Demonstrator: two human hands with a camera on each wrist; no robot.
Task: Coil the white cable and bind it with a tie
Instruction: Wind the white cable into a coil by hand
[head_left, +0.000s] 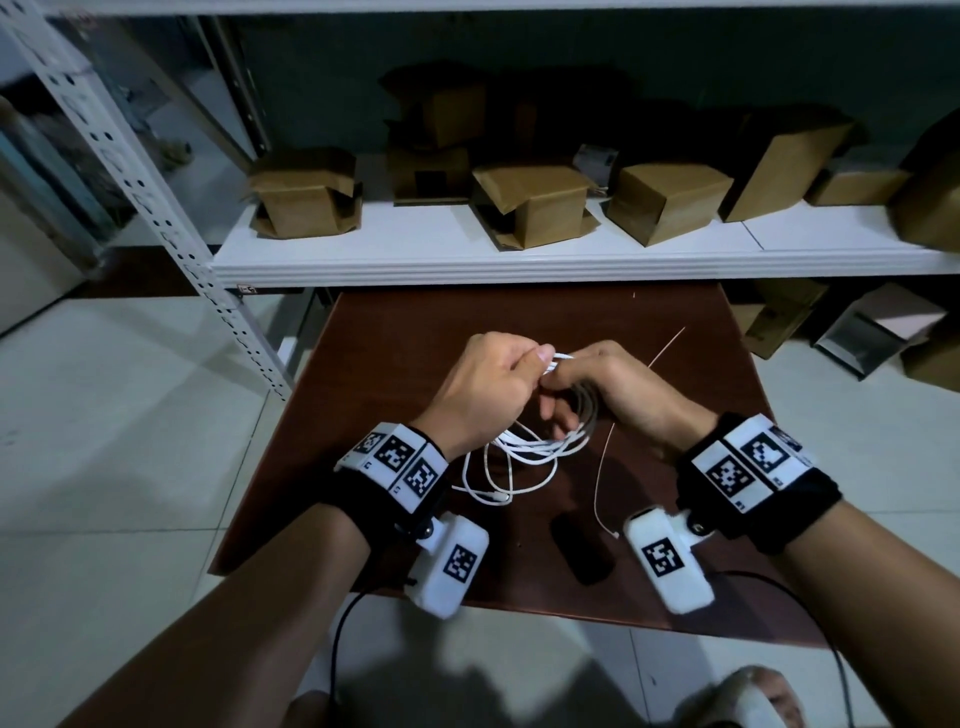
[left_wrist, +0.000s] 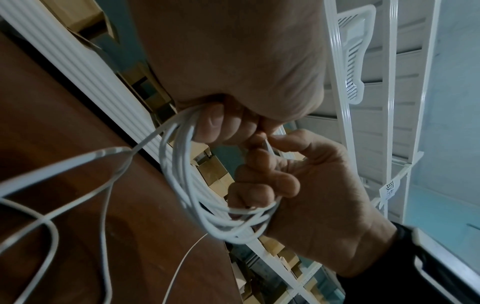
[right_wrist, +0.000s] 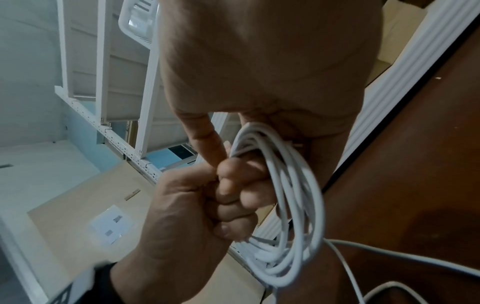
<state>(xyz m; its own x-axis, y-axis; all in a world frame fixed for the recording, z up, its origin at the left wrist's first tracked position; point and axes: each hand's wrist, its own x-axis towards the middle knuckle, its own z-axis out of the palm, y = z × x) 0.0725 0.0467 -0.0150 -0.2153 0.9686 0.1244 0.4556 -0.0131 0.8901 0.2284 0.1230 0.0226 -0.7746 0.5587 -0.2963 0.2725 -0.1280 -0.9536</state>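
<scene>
**Brown table below a white shelf: both hands on the coil**

Brown table (head_left: 519, 322) stands on pale floor tiles, its far edge tucked under a white shelf (head_left: 467, 254) that carries cardboard boxes (head_left: 535, 202).

Above the middle of the table, the left hand (head_left: 483, 384) has its fingers (right_wrist: 233, 205) curled into a fist around the gathered loops of the white cable (head_left: 540, 441), thumb pressed on top where the strands bunch. Just beside the left hand and touching it, the right hand (head_left: 613, 389) also grips the coil: its fingers (left_wrist: 265, 179) are curled through the loops, and its thumb and forefinger pinch at the bundle's top next to the left thumb. The wrist views show several turns stacked together, hanging from both hands above the table.

Loose cable trails from the coil down onto the table on its near side, between the two wrists, in wide slack loops, with a plug end (head_left: 498, 499) lying flat. A thin tie (head_left: 605, 467) lies on the table just right of the loose loops, running from near the right hand toward the near edge; a second thin strand (head_left: 667, 345) lies beyond the right hand.

Bare tabletop lies beyond the hands up to the shelf edge. A dark object (head_left: 582, 551) lies on the table nearer its front edge, between the forearms.
</scene>
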